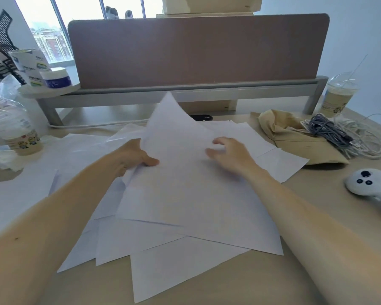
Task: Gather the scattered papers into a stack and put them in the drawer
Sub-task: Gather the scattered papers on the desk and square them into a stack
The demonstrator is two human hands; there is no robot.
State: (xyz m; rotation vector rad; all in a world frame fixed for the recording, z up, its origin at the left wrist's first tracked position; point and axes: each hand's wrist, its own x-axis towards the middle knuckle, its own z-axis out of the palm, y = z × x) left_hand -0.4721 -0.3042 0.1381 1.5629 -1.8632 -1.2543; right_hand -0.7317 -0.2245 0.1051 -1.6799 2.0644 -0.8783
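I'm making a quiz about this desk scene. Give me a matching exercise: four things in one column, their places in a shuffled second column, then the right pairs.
1. white controller
2. iced drink cup
3. blue-labelled jar
4. grey cable bundle

A. far left, on the raised shelf
B. far right corner, with a straw
C. on the tan cloth
D. near right edge of the desk

Pairs: 1-D, 2-B, 3-A, 4-C
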